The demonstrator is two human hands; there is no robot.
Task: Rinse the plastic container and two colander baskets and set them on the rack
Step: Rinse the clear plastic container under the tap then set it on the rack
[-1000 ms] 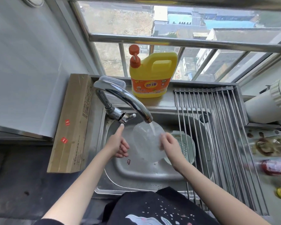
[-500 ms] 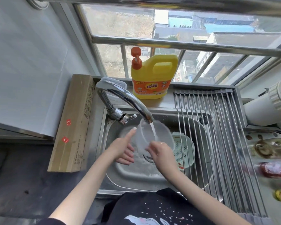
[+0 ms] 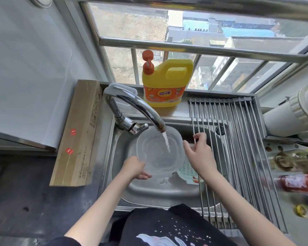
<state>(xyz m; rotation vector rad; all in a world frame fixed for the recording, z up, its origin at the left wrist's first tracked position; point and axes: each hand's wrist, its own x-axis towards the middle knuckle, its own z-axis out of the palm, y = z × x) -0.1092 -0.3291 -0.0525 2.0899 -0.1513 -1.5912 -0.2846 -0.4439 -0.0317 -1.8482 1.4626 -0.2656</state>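
A clear plastic container (image 3: 156,153) is held mouth-up under the running tap (image 3: 140,107), with water streaming into it. My left hand (image 3: 134,168) grips its near-left rim from below. My right hand (image 3: 198,155) hovers just right of the container with fingers loosely spread, holding nothing. A pale colander basket (image 3: 188,172) lies in the steel sink (image 3: 160,190) beneath my right hand, partly hidden. The roll-up metal rack (image 3: 238,157) spans the sink's right side.
A yellow detergent jug (image 3: 165,82) stands on the sill behind the tap. A long cardboard box (image 3: 78,134) lies left of the sink. Bottles and small items (image 3: 292,174) crowd the counter right of the rack. A white pipe (image 3: 292,112) sits at far right.
The container has turned from tilted to mouth-up under the stream. My left hand took its near rim; my right hand let go and moved right.
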